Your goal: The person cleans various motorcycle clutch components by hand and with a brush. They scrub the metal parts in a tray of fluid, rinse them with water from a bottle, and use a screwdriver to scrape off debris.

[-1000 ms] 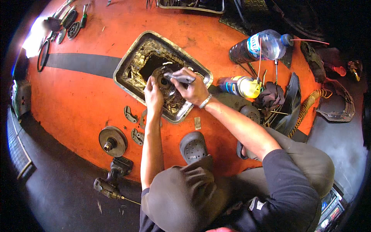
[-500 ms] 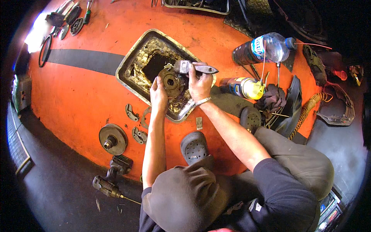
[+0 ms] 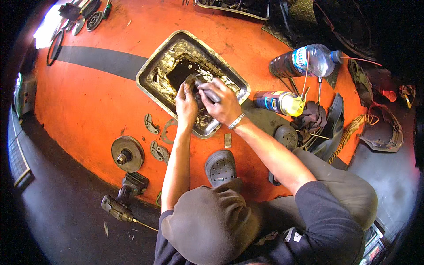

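Over a metal tray (image 3: pixel 157 54) smeared with dark oily grime, my two hands work close together. My left hand (image 3: pixel 186 105) grips a round, dirty metal part (image 3: pixel 190 80) by its near edge; only a little of the part shows now. In my right hand (image 3: pixel 225 105) is a paintbrush (image 3: pixel 212 96), its grey handle slanting between the fingers and its head down against the part. The bristles are hidden. Dark liquid lies in the tray's middle, just beyond the hands.
A spray can (image 3: pixel 278 103) and a large bottle of dark liquid (image 3: pixel 304 62) lie right of the tray, near a dark rag (image 3: pixel 312 115). Leftward are two curved metal pieces (image 3: pixel 151 124), a round disc with a shaft (image 3: pixel 128 153) and a cordless driver (image 3: pixel 125 197). A small plate (image 3: pixel 228 140) lies near the clog (image 3: pixel 220 168).
The brush has swung from lying level above the part to pointing down onto it. My right hand has turned and come nearer my left; the round part has tilted, hiding its face.
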A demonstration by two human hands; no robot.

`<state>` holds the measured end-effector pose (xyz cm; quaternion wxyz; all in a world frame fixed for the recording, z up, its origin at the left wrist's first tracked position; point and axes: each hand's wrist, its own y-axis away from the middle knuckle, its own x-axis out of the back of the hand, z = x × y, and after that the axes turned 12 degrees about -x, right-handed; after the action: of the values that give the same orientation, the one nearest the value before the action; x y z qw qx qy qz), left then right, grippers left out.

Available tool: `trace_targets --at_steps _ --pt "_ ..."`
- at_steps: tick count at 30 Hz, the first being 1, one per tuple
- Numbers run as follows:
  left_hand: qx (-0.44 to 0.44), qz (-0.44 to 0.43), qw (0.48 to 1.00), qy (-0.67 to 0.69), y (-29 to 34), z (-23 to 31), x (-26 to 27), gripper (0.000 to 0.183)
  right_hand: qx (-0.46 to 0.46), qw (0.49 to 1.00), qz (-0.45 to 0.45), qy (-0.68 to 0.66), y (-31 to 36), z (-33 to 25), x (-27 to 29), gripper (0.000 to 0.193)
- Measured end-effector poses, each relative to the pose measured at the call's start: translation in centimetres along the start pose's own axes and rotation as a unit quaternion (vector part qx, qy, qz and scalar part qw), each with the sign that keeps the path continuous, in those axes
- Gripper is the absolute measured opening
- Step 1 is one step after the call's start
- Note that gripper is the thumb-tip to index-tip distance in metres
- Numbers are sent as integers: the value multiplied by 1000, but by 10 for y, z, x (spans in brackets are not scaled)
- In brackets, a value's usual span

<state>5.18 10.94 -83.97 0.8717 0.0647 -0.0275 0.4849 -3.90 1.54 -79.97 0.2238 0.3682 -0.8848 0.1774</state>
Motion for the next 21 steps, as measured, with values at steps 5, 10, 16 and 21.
trace_targets --at_steps 5,10,16,21 --pt "9 3 1000 -7 -7 2 7 42 -24 998 -50 -29 3 10 1 14" --pt "133 56 965 217 -13 -18 28 38 -83 993 46 -76 2 20 3 10" --pt "97 132 958 235 -19 -18 47 31 -106 990 90 15 11 43 2 11" --pt "92 90 992 6 -10 -13 38 36 -126 989 75 -17 13 33 6 10"
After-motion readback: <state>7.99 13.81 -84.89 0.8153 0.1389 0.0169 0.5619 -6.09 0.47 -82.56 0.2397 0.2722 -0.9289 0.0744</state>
